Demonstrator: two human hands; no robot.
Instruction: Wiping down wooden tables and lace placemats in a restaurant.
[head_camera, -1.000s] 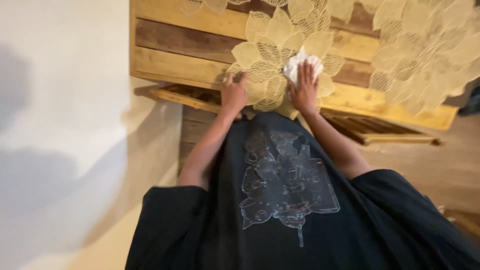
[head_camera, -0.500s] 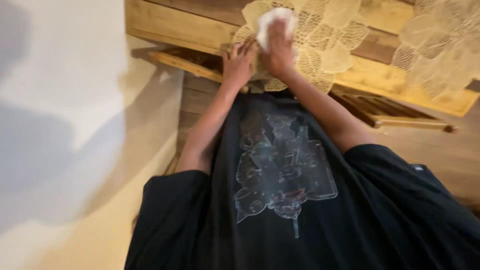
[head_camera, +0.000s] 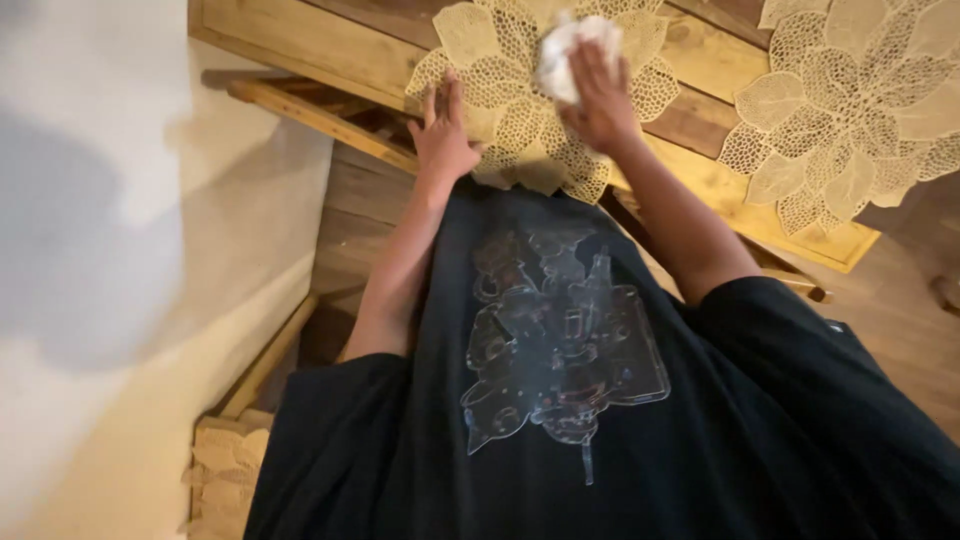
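Two hands are laid on one gold leaf-pattern placemat (head_camera: 530, 105) at the near edge of the wooden counter (head_camera: 300, 40). A crumpled white cloth (head_camera: 565, 55) is gripped and pressed down by the right hand (head_camera: 600, 95), farther in; the left hand (head_camera: 442, 135) is spread flat, empty, pinning the mat's near-left edge.

Right hand (head_camera: 600, 95) with white cloth (head_camera: 565, 50) on leaf-patterned placemat (head_camera: 520, 90)

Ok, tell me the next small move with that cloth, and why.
Probably sweep the cloth outward across the mat. The right hand presses it near the mat's middle, the left hand lies flat on the near edge, and the outer leaves lie uncovered.
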